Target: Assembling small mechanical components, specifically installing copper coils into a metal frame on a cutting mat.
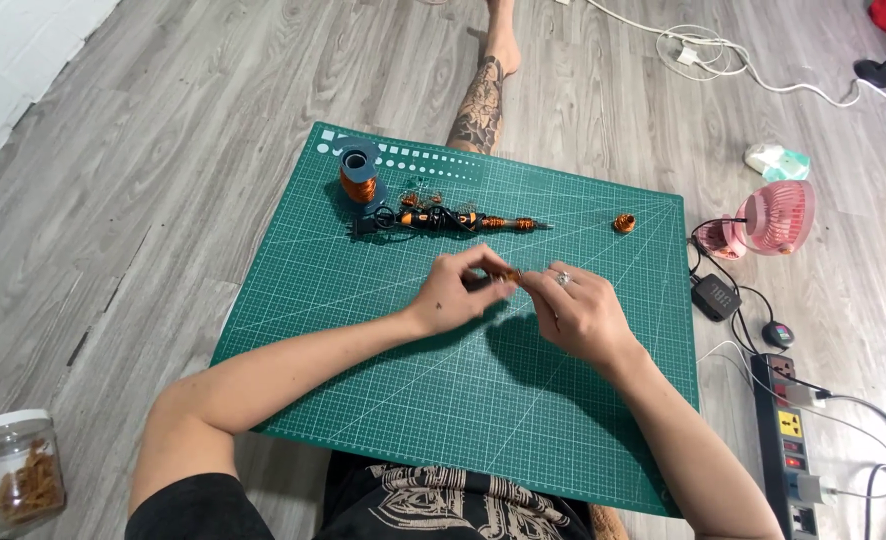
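My left hand [463, 290] and my right hand [575, 312] meet over the middle of a green cutting mat [363, 380]. Their fingertips pinch a small piece of copper wire [516, 272] between them. Farther back on the mat lie a spool of copper wire [358, 172] and a black and orange tool wrapped in wire [443, 220]. A small copper coil [624, 223] sits alone at the mat's back right.
A pink desk fan [778, 217], a black adapter [716, 296] and a power strip [785, 440] with cables lie right of the mat. A glass jar [13, 478] stands at the front left. A tattooed leg [483, 100] stretches beyond the mat on the wooden floor.
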